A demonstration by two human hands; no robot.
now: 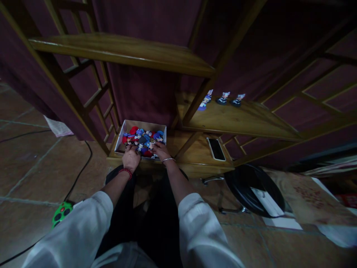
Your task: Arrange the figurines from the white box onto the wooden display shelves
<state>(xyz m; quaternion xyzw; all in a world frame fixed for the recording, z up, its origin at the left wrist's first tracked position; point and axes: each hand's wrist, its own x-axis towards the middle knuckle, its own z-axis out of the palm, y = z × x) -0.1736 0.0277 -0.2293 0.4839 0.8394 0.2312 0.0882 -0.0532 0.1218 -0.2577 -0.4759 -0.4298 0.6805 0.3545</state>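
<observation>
A white-rimmed cardboard box (pixel 144 125) full of small red, blue and white figurines (pixel 141 139) sits on the low wooden shelf in front of me. My left hand (pixel 131 158) reaches over its near side, fingers curled down among the figurines; what they grip, if anything, is hidden. At the box's near right corner, my right hand (pixel 161 150) has its thumb and fingers closed around a small pale figurine (pixel 152 144). Several figurines stand on the raised shelf to the right, among them one with a dark base (pixel 223 98) and another dark-based one (pixel 238 100).
A phone (pixel 216 149) lies on the low shelf (pixel 192 149) to the right. Wooden posts and an upper shelf (pixel 122 48) frame the box. A black round stool (pixel 255 190) holding a white object stands at right. A green object (pixel 61 214) and cables lie on the tiled floor.
</observation>
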